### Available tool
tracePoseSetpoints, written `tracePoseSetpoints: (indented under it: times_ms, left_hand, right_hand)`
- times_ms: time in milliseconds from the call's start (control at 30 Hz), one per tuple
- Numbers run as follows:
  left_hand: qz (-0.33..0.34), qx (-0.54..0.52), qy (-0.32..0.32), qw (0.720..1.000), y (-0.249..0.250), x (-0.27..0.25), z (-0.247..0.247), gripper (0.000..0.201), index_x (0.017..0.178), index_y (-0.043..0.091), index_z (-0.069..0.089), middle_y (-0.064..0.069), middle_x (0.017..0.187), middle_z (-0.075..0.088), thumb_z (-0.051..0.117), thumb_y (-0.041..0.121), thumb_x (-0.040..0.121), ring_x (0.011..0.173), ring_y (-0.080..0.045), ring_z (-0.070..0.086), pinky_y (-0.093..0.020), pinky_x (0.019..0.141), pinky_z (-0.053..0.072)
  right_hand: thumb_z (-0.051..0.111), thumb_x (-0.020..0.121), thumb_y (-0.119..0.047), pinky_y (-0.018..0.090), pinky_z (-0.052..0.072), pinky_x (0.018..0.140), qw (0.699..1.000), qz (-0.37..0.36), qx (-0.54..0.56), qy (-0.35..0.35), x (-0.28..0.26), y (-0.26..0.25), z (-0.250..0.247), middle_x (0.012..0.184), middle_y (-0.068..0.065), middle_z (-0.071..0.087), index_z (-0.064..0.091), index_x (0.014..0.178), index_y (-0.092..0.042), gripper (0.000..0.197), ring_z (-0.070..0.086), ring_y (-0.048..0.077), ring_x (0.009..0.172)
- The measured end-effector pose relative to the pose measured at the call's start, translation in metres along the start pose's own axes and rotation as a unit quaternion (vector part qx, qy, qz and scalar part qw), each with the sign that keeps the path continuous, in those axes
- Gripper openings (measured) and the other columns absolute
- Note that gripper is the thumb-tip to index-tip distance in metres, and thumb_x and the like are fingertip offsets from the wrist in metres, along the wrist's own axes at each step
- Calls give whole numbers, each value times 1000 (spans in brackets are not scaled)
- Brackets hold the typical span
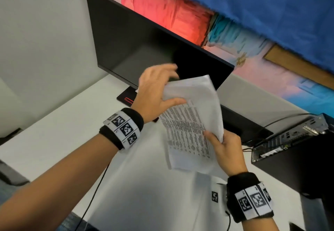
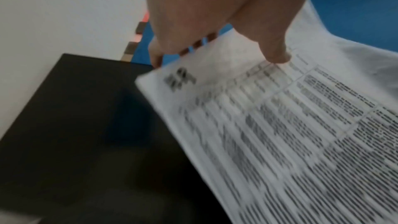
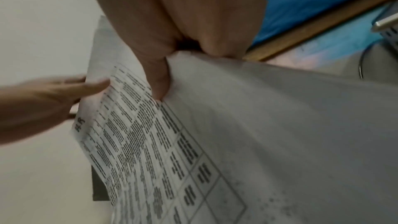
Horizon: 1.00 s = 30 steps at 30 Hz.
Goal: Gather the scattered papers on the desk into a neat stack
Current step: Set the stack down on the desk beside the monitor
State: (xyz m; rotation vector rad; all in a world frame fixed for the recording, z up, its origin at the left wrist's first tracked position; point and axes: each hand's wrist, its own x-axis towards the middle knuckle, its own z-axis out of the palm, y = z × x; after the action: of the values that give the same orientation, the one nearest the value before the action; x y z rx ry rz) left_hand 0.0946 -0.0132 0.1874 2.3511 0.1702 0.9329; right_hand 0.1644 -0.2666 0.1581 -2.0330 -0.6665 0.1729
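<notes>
A bundle of printed papers (image 1: 188, 127) hangs in the air above the white desk (image 1: 63, 131), in front of the monitor. My left hand (image 1: 168, 86) grips its top left corner, thumb on the printed face and fingers behind. At the lower right edge my right hand (image 1: 218, 140) pinches the bundle, where a blank sheet curls over the printed one. In the left wrist view the thumb (image 2: 275, 52) presses the papers (image 2: 280, 125). The right wrist view has the right hand (image 3: 163, 74) pinching the papers (image 3: 150, 134), with the left hand (image 3: 64, 91) at their far edge.
A black monitor (image 1: 153, 49) stands at the back on a flat base (image 1: 126, 97). A black computer case (image 1: 289, 149) with cables sits at the right. A dark cable (image 1: 94, 194) runs over the desk's front edge.
</notes>
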Motion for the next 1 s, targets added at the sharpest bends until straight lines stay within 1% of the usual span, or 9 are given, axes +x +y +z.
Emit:
tracePoseSetpoints:
  times_ms: [133,200,267,333,400,566,766,866,999]
  left_hand:
    - [-235,-107,48,965,-26,-30,0,105,143,4,36,-11,149,39,66,71,68,137,-22,38,-44,117,33]
    - [-335,-186,-22,923,-44,-58,3,121,153,6,21,-12,157,31,64,78,67,143,-24,36,-47,119,33]
    - [-394,-227,-131,881,-59,-84,1,108,152,11,26,-9,153,42,53,78,71,137,-23,46,-48,116,37]
    - [-415,-254,-190,853,-73,-107,0,86,140,14,48,-4,136,62,47,75,79,120,-18,61,-47,110,45]
    - [-423,-279,-148,849,-89,-120,-6,58,128,12,59,-1,121,71,49,58,93,109,-17,67,-45,104,50]
    - [-417,-230,-92,874,-127,-135,-34,15,104,13,59,3,93,66,50,24,104,84,-15,62,-27,74,47]
    - [-472,-41,-132,870,-213,-152,-69,22,105,8,58,-8,94,62,51,28,102,83,-23,51,-30,73,36]
    - [-508,62,-162,843,-261,-161,-89,21,109,10,58,-19,113,67,52,27,100,91,-29,57,-32,78,39]
    - [-504,147,-183,831,-302,-163,-107,22,112,11,59,-18,107,71,53,26,97,86,-32,62,-37,80,50]
  right_hand:
    - [68,90,-12,13,54,71,985,66,155,30,-4,-5,22,92,-9,80,72,110,-17,21,74,0,90]
    - [67,91,-10,22,58,74,972,101,211,38,-8,-8,38,98,-6,80,73,112,-12,22,76,11,92]
    - [66,91,-8,33,60,80,952,142,269,46,-11,-10,58,103,1,80,71,115,-8,25,76,19,95]
    - [65,90,-6,39,59,86,928,179,323,49,-12,-9,78,109,7,78,69,120,-5,30,75,24,100]
    - [65,90,-5,40,59,86,911,218,348,47,-10,-6,102,110,9,78,68,120,-5,30,74,26,101]
    - [70,89,-10,49,56,91,896,282,343,9,-6,0,158,110,11,77,67,122,-5,34,72,32,104]
    - [69,90,-19,31,58,82,909,320,236,-125,-1,6,196,101,10,76,65,109,-4,25,74,20,92]
    - [64,93,-15,33,55,87,907,356,181,-137,-9,18,189,111,17,74,65,116,-2,26,70,30,106]
    - [63,92,-12,41,51,95,896,403,140,-126,-26,36,172,109,19,75,69,108,-2,19,72,31,100]
